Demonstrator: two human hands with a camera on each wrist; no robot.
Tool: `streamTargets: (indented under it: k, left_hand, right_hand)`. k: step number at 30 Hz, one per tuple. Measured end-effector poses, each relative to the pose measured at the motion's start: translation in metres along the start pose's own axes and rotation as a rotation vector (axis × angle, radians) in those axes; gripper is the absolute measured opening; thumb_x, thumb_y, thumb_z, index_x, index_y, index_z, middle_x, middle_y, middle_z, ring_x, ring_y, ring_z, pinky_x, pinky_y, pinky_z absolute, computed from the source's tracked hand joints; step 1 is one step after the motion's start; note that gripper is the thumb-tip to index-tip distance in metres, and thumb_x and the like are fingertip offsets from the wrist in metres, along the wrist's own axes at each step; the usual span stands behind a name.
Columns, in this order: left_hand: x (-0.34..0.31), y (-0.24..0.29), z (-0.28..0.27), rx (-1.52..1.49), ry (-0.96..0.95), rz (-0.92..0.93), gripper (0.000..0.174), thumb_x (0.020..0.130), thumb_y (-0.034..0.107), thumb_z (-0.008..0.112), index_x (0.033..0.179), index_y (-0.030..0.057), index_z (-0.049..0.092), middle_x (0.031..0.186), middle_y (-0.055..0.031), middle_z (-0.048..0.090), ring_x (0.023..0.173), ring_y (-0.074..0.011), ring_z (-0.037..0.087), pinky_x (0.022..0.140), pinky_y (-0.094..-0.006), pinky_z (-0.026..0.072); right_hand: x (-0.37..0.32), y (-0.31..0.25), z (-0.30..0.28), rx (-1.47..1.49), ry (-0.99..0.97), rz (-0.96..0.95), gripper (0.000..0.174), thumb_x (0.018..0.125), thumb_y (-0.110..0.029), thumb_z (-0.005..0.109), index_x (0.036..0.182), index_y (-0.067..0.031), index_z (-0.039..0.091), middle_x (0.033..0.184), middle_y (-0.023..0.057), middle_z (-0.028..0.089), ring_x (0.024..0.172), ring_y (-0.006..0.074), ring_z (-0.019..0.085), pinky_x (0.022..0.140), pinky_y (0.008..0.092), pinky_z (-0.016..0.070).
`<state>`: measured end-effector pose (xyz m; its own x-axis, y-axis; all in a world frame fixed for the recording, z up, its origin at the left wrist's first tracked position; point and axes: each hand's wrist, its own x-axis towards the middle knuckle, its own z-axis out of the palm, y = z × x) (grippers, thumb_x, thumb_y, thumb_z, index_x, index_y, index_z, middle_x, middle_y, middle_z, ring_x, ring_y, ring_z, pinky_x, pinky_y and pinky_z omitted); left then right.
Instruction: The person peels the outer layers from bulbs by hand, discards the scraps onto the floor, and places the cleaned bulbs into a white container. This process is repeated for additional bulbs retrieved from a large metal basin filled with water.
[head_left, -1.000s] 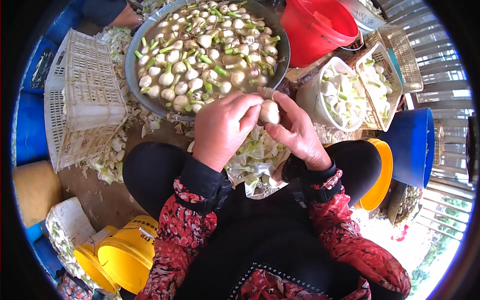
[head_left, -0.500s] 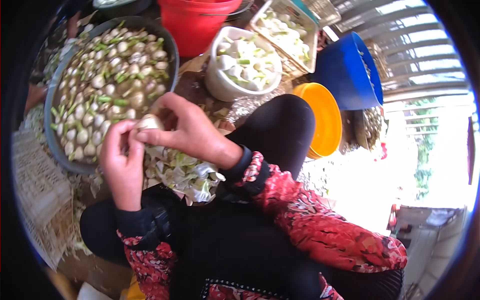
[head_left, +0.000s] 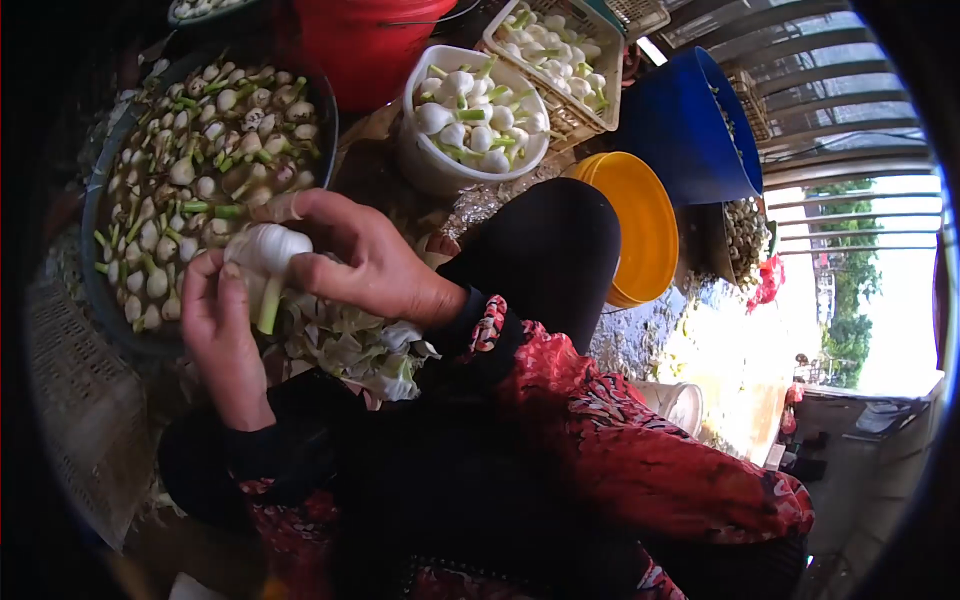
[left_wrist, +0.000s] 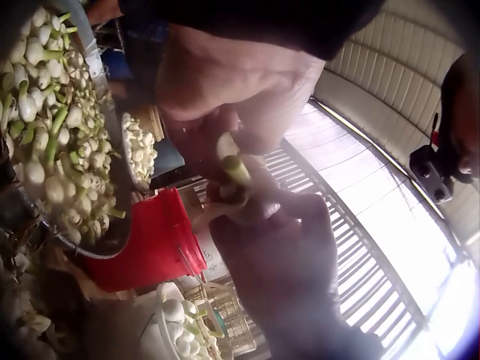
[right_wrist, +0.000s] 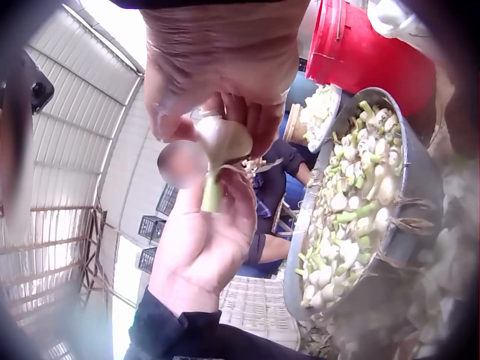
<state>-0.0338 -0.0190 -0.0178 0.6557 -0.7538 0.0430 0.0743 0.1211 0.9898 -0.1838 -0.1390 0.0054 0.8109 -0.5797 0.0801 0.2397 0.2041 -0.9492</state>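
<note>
Between both hands is a white garlic bulb (head_left: 278,247) with a short green stem (head_left: 269,305) that points down toward the lap. My right hand (head_left: 372,262) grips the bulb from the right, thumb against its side. From the left, the fingers and thumb of my left hand (head_left: 228,345) pinch it near the stem side. In the right wrist view the bulb (right_wrist: 225,140) shows under the right fingers, with the left hand (right_wrist: 201,244) below. A large round tub (head_left: 325,150) of garlic bulbs in murky water stands just beyond the hands.
Loose peeled skins (head_left: 365,355) lie below the hands. A white bucket (head_left: 425,160) and a crate (head_left: 600,60) hold clean bulbs. Red (head_left: 370,55), yellow (head_left: 650,235) and blue (head_left: 670,150) buckets stand around. Another person's arm (right_wrist: 271,249) shows beyond the tub.
The head view has swung right, so the tub and hands sit further left. The bulb has turned: its stem now shows pointing down, and more white surface is exposed. Both hands still hold it.
</note>
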Motion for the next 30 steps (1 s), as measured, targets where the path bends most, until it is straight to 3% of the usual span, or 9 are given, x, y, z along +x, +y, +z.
streamTargets:
  k: [4, 6, 9, 15, 20, 22, 25, 28, 30]
  left_hand:
    - [-0.004, 0.01, 0.01, -0.045, 0.072, -0.079, 0.015, 0.099, 0.003, 0.061, 0.113, -0.0007, 0.059, 0.106, -0.0027, 0.064, 0.093, -0.0074, 0.059, 0.085, -0.0227, 0.0484]
    - [-0.004, 0.015, 0.009, -0.069, 0.013, -0.034, 0.012, 0.098, 0.002, 0.062, 0.11, -0.0007, 0.059, 0.102, -0.0016, 0.063, 0.087, -0.0059, 0.059, 0.079, -0.0207, 0.0487]
    - [-0.007, 0.01, 0.012, 0.1, -0.006, 0.022, 0.011, 0.098, 0.0, 0.06, 0.109, -0.0005, 0.059, 0.098, -0.0002, 0.063, 0.085, -0.0048, 0.058, 0.075, -0.0206, 0.0478]
    - [0.002, 0.011, -0.002, -0.31, 0.157, -0.13, 0.014, 0.1, 0.008, 0.06, 0.112, 0.0014, 0.061, 0.095, 0.0005, 0.065, 0.082, -0.0042, 0.057, 0.074, -0.0226, 0.0472]
    - [0.003, 0.015, -0.008, -0.195, 0.242, -0.122, 0.013, 0.103, 0.012, 0.057, 0.112, 0.0021, 0.06, 0.094, -0.0012, 0.066, 0.074, -0.0067, 0.06, 0.064, -0.0237, 0.0488]
    - [0.009, 0.009, -0.021, -0.302, 0.388, -0.077, 0.011, 0.103, 0.008, 0.057, 0.111, 0.0008, 0.059, 0.099, -0.0057, 0.068, 0.083, -0.0116, 0.066, 0.069, -0.0259, 0.054]
    - [0.006, 0.018, -0.013, -0.014, 0.064, 0.029, 0.014, 0.102, -0.001, 0.054, 0.116, -0.0013, 0.057, 0.103, -0.0071, 0.069, 0.09, -0.0121, 0.067, 0.077, -0.0245, 0.0536]
    - [-0.007, 0.008, 0.003, 0.118, -0.409, -0.175, 0.014, 0.097, 0.0, 0.062, 0.111, 0.0003, 0.063, 0.102, -0.0061, 0.069, 0.088, -0.0108, 0.066, 0.075, -0.0261, 0.0524]
    - [-0.009, 0.001, 0.004, 0.225, -0.457, -0.077, 0.016, 0.099, 0.005, 0.063, 0.115, 0.0019, 0.066, 0.099, -0.0038, 0.067, 0.087, -0.0119, 0.064, 0.077, -0.0267, 0.0509]
  right_hand:
    - [0.005, 0.0, 0.01, 0.022, 0.113, 0.01, 0.049, 0.088, -0.022, 0.077, 0.124, 0.0025, 0.054, 0.122, 0.0118, 0.059, 0.113, 0.016, 0.057, 0.092, 0.0325, 0.0507]
    - [0.006, 0.0, 0.002, -0.616, 0.149, 0.027, 0.048, 0.084, -0.021, 0.079, 0.12, 0.0027, 0.056, 0.112, 0.0132, 0.06, 0.102, 0.0193, 0.061, 0.084, 0.033, 0.0522]
    - [0.008, -0.003, 0.005, -0.778, 0.188, 0.043, 0.047, 0.08, -0.021, 0.079, 0.115, 0.0034, 0.06, 0.101, 0.0139, 0.062, 0.086, 0.0195, 0.064, 0.072, 0.0324, 0.0531]
    - [0.0, 0.002, 0.0, 0.25, 0.1, 0.216, 0.04, 0.093, -0.015, 0.064, 0.129, -0.0011, 0.056, 0.125, 0.0093, 0.063, 0.114, 0.0182, 0.061, 0.102, 0.036, 0.0465]
    - [0.003, 0.007, -0.009, 0.415, 0.133, 0.175, 0.045, 0.096, -0.025, 0.062, 0.135, -0.0021, 0.053, 0.13, 0.0117, 0.06, 0.117, 0.0234, 0.058, 0.103, 0.0408, 0.0459]
    - [0.001, 0.019, -0.024, 0.874, 0.007, 0.209, 0.046, 0.098, -0.03, 0.061, 0.134, -0.002, 0.053, 0.126, 0.0118, 0.06, 0.111, 0.0245, 0.059, 0.096, 0.0382, 0.0475]
    - [0.002, 0.023, -0.032, 0.866, 0.124, 0.217, 0.041, 0.1, -0.032, 0.059, 0.129, -0.0029, 0.056, 0.119, 0.0104, 0.064, 0.103, 0.0239, 0.06, 0.087, 0.0349, 0.0487]
    - [0.003, 0.034, -0.035, 0.74, 0.393, 0.266, 0.04, 0.099, -0.029, 0.064, 0.127, -0.0021, 0.057, 0.122, 0.0107, 0.064, 0.104, 0.0252, 0.061, 0.087, 0.0324, 0.0507]
    - [0.004, 0.037, -0.046, 0.745, 0.542, 0.386, 0.039, 0.098, -0.028, 0.067, 0.125, -0.002, 0.057, 0.121, 0.0107, 0.065, 0.105, 0.0265, 0.064, 0.084, 0.033, 0.0529]
